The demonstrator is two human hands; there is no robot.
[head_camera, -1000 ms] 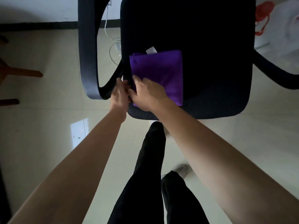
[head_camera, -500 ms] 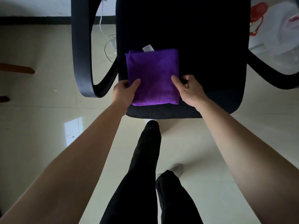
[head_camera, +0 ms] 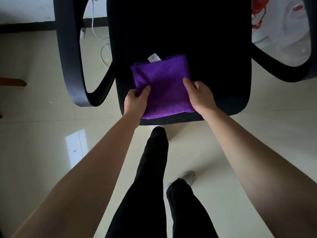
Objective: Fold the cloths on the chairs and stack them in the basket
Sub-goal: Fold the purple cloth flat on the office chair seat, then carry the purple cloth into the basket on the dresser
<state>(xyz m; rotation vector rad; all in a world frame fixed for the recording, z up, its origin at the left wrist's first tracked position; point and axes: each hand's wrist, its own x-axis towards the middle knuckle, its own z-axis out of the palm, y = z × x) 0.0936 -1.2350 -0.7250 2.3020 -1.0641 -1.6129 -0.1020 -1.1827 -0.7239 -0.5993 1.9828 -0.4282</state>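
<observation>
A purple cloth point(head_camera: 163, 83), folded into a rectangle with a white label at its far edge, is over the front of a black office chair's seat point(head_camera: 214, 74). My left hand point(head_camera: 136, 101) grips the cloth's near left side, thumb on top and fingers underneath. My right hand point(head_camera: 199, 96) grips the near right side the same way. The cloth's far end looks slightly raised off the seat. No basket is in view.
The chair's black armrests curve out at the left point(head_camera: 72, 66) and right point(head_camera: 300, 69). A white cable point(head_camera: 103, 48) lies on the glossy tiled floor behind the chair. A white bag with red print point(head_camera: 277, 19) sits at the far right. My legs stand below the seat.
Both hands were together at the cloth's near left corner. They then spread to its two sides and now grip it, thumbs on top, and the cloth has shifted slightly toward me.
</observation>
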